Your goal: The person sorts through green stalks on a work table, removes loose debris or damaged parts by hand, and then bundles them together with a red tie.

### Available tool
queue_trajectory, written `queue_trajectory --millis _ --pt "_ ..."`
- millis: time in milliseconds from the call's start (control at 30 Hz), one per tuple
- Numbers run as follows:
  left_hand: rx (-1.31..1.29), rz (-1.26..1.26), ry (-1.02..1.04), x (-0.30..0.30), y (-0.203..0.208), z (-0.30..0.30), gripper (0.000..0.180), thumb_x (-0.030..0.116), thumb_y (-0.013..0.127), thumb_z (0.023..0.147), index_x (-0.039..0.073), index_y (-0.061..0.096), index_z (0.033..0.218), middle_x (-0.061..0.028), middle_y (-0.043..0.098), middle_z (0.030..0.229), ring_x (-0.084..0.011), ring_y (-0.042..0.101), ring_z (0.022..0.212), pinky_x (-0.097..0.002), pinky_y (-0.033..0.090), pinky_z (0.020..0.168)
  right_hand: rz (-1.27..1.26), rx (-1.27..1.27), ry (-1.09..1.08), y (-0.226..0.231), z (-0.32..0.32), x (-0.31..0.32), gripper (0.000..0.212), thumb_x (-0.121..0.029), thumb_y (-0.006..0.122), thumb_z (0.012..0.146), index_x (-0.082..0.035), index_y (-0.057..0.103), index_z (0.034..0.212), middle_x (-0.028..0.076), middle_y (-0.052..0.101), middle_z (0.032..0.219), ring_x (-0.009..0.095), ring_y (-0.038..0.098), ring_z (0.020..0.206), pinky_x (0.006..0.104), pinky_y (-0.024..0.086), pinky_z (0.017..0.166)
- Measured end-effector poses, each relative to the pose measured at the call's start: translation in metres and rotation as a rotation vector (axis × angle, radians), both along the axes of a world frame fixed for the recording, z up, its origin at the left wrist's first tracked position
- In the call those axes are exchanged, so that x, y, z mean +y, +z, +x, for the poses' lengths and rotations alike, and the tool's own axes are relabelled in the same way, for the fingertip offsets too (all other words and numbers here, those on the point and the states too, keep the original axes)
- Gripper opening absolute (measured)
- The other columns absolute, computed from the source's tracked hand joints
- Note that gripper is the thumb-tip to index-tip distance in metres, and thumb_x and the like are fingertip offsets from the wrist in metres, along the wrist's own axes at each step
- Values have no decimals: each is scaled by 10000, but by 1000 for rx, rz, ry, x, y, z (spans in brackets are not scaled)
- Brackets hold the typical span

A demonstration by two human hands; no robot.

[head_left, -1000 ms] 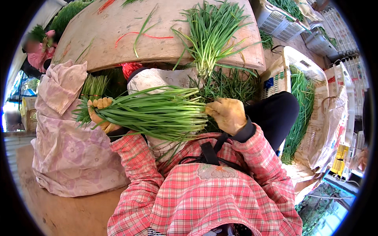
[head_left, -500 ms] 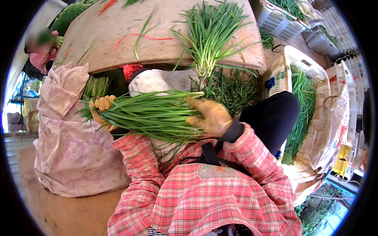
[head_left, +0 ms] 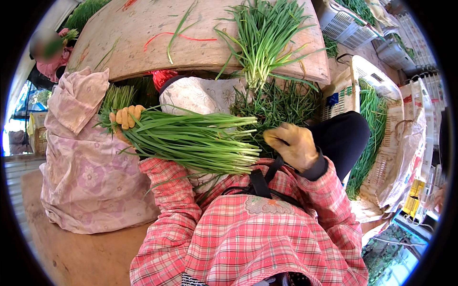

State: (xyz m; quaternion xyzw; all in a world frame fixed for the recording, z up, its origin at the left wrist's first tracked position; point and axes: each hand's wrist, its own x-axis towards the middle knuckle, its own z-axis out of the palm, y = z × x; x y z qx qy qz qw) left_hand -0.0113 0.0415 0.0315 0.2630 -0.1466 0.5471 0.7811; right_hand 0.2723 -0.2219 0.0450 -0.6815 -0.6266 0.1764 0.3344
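A bunch of garlic chives [head_left: 195, 140] lies sideways over my lap, leaf tips to the left and pale stem ends to the right. My left hand [head_left: 128, 117], in a tan glove, is wrapped round its leafy end. Just right of the stem ends, my gloved right hand [head_left: 293, 145] is apart from the bunch with its fingers curled in; whatever they may hold is hidden. Another bunch of garlic chives [head_left: 260, 59] rests on the wooden board in front, its stems over the near edge. More cut chives [head_left: 117, 97] stand beside my left hand.
The wooden board [head_left: 129, 40] carries a red tie [head_left: 179, 38] and stray leaves. Loose greens [head_left: 286, 105] lie below its edge. On my right stands a white crate [head_left: 377, 71] of chives; a flowered cloth [head_left: 95, 181] covers something at left. Another person [head_left: 50, 59] sits far left.
My right hand has come off the stem ends and moved right and slightly down, its fingers curling. My left hand keeps its hold, and the stem ends now show.
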Motion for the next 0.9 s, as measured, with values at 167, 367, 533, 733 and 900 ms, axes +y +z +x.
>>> queue_trajectory --millis 167,367,533,733,900 --pt "27 -37 -43 3 4 11 399 292 368 939 164 379 562 73 369 489 -71 309 459 -263 289 554 124 128 99 -17 -48 60 191 -120 661 752 -46 638 927 126 615 849 307 585 786 370 473 702" --pt "49 -22 -9 2 3 -2 385 286 356 946 166 375 580 75 397 504 -64 314 466 -257 289 553 136 1092 -52 -2 -36 46 118 -88 527 881 25 561 872 93 615 852 164 564 769 289 456 719" --pt "9 -14 -47 0 -9 7 387 246 346 956 167 396 581 87 412 522 -55 327 471 -245 301 560 126 1324 -116 -15 -19 5 108 -77 539 874 32 532 875 122 587 858 164 539 715 265 442 656" --pt "-12 -82 15 0 -4 -2 399 242 368 945 176 375 552 95 378 491 -52 308 446 -241 292 545 203 1118 -504 -27 45 -42 116 -69 599 843 22 577 911 118 594 917 152 543 744 257 446 634" --pt "29 -4 32 -4 -2 1 389 259 359 949 177 380 569 81 413 506 -54 340 460 -242 301 550 -66 77 -128 -14 33 -12 135 -116 611 789 -60 672 896 136 628 997 296 616 865 354 496 759"
